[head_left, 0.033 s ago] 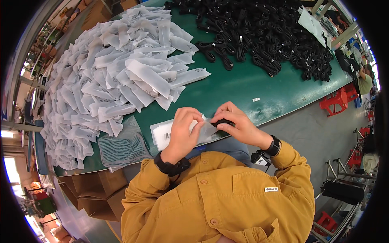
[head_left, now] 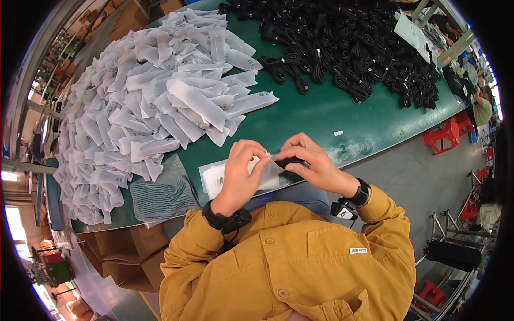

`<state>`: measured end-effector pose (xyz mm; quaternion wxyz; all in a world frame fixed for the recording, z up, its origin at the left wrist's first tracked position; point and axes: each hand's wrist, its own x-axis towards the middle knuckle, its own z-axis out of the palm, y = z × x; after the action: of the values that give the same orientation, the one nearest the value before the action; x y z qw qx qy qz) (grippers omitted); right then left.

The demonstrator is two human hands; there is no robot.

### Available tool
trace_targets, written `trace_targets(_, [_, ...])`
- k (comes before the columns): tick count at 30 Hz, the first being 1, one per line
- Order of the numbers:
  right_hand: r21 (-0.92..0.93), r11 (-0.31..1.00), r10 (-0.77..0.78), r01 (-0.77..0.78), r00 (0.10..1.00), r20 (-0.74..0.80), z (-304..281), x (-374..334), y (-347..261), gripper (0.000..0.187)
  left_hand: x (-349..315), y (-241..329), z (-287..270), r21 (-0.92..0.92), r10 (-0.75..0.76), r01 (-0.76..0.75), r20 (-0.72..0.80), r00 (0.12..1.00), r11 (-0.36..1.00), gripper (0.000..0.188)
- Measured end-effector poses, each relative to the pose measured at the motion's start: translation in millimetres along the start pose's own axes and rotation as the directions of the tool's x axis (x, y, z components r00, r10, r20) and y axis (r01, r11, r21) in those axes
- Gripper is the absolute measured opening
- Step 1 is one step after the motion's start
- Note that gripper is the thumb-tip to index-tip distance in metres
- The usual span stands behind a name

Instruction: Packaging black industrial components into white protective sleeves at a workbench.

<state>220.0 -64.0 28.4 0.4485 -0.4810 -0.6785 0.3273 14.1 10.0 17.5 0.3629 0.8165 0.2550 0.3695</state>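
Observation:
My left hand is closed in a pinch on the edge of a translucent plastic bag. Opposite it, a bundled black cable sits in the grip of my right hand, between thumb and fingers. The cable's left end meets the bag; how far it reaches inside is hard to make out. Below my left hand, a stack of flat white bags lies at the table's near edge, partly covered by that hand.
Filled white bags are heaped on the left of the green table. Bundled black cables cover its far right. A striped grey-green cloth lies near the front edge, above cardboard boxes. Red stools stand at right.
The bag between my hands has turned and now looks narrower, with its edge nearer the cable's end. Both hands have barely moved.

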Motion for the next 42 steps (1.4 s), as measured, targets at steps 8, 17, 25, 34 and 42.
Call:
trace_targets(8, [-0.072, 0.995, -0.076, 0.064, 0.980, -0.183, -25, 56, -7, 0.031, 73, -26, -80, -0.798, -0.456, 0.354, 0.112, 0.883, 0.488, 0.027])
trace_targets(17, [-0.877, 0.480, -0.275, 0.013, 0.952, -0.137, -79, 155, 113, 0.058, 75, -40, -84, 0.730, -0.028, -0.297, 0.397, 0.917, 0.615, 0.077])
trace_targets(25, [-0.899, 0.430, 0.040, -0.088, 0.996, -0.078, -70, 161, 129, 0.055, 101, -125, -84, 0.774, 0.022, -0.439, 0.483, 0.875, 0.456, 0.061])
trace_targets(34, [-0.914, 0.390, 0.041, -0.108, 0.994, -0.100, -93, 113, 129, 0.044, 156, -159, -90, 0.837, -0.171, -0.311, 0.423, 0.890, 0.450, 0.059])
trace_targets(42, [-0.428, 0.895, -0.007, -0.127, 0.954, -0.298, -75, 73, 59, 0.034, 114, -66, -86, 0.779, -0.190, -0.189, 0.367, 0.911, 0.598, 0.046])
